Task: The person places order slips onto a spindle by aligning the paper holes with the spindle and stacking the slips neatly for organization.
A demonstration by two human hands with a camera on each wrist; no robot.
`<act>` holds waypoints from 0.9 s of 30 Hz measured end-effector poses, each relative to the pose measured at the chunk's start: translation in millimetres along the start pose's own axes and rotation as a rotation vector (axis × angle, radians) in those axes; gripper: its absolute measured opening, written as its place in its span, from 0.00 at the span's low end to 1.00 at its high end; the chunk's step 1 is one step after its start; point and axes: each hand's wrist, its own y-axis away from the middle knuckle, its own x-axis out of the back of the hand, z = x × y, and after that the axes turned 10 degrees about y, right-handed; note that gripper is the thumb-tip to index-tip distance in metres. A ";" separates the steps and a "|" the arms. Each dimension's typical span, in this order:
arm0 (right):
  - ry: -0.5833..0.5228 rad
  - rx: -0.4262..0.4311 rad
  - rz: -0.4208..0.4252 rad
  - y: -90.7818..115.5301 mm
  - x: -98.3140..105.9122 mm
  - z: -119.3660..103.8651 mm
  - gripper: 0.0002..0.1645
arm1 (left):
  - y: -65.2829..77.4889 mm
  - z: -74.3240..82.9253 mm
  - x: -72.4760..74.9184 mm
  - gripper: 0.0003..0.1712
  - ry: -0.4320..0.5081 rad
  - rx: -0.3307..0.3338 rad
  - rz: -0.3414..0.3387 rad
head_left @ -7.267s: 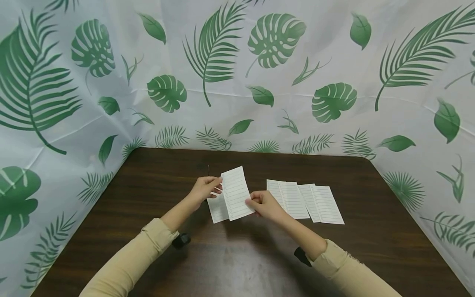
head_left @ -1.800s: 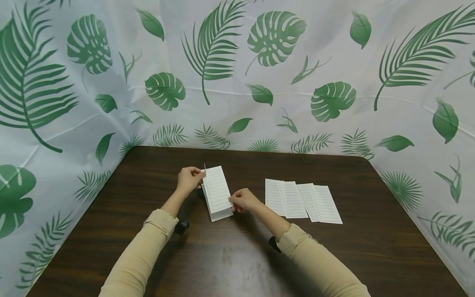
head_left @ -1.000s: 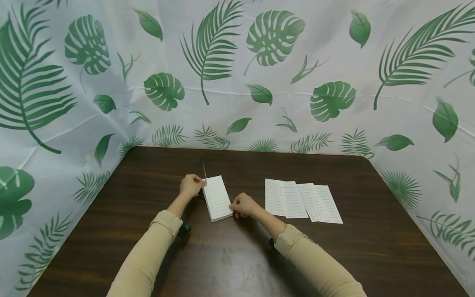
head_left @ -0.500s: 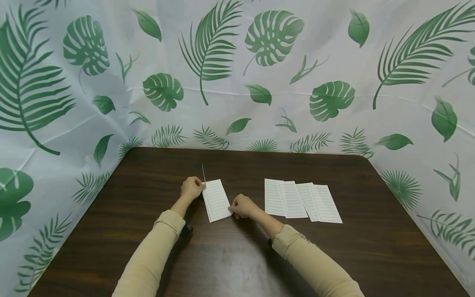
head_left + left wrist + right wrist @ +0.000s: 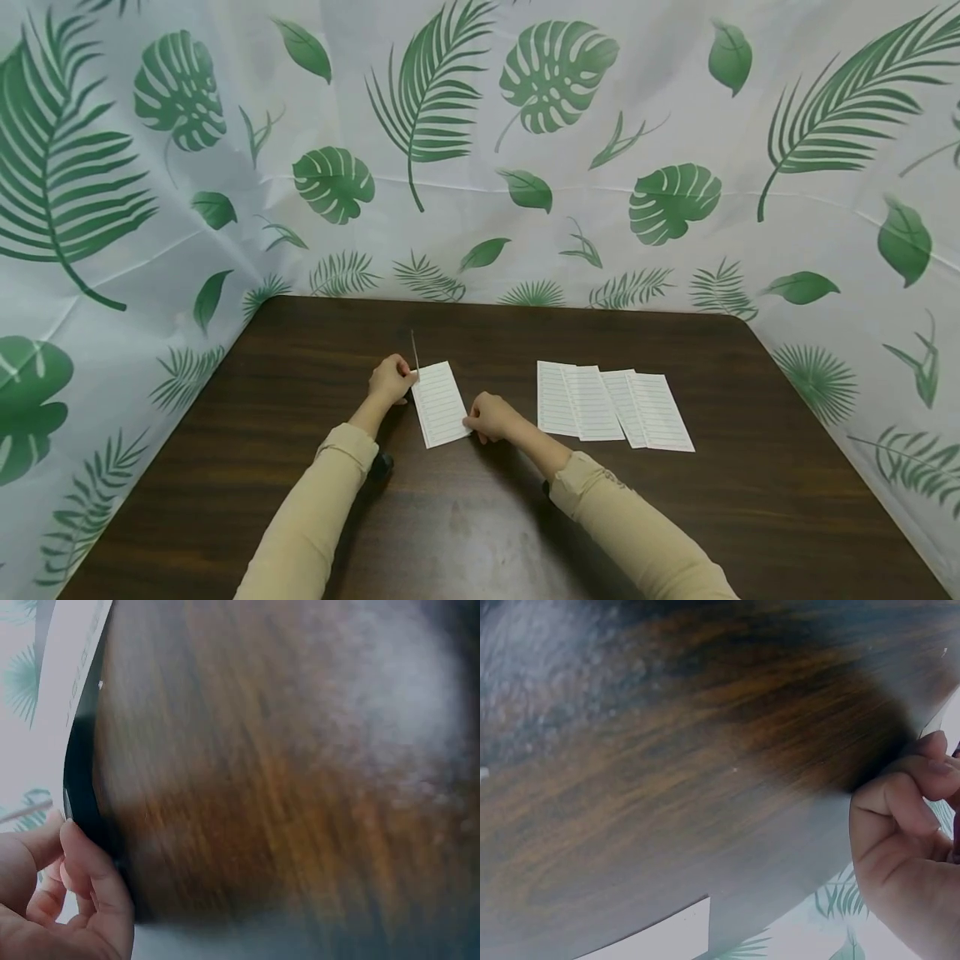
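Observation:
Two or more white lined paper cards [image 5: 441, 406] lie stacked, slightly tilted, left of the middle of the table, edges nearly aligned. My left hand [image 5: 389, 380] pinches the stack's upper left edge between thumb and forefinger. A thin, light stick-like piece [image 5: 414, 350] stands up from those fingertips; its kind is too small to tell. At the lower right corner, my right hand [image 5: 491, 417] pinches the stack, with its other fingers curled. In the left wrist view, the cards' edge [image 5: 66, 712] runs up from the thumb and forefinger. The right wrist view shows the curled right fingers [image 5: 900, 799].
Several more lined cards [image 5: 592, 404] lie overlapping in a row on the right of the dark wooden table [image 5: 465, 525]. A white curtain [image 5: 450, 233] with green leaf prints hangs behind and along the sides.
The upper card, held in the air earlier, came down left onto the lower one and was slid toward me until their edges lined up. Over the last half second the hands hardly move.

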 end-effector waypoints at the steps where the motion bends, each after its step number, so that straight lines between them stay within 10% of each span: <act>1: 0.007 0.000 -0.004 0.2 0.1 -0.5 0.20 | -1.2 -0.5 0.7 0.10 0.021 0.013 -0.010; 12: 0.047 -0.021 -0.023 -0.6 2.8 -3.3 0.16 | -5.4 1.8 6.2 0.14 0.032 0.052 -0.082; 27: -0.182 -0.033 -0.113 2.0 7.5 7.0 0.16 | -1.4 2.4 4.1 0.15 -0.015 0.036 -0.082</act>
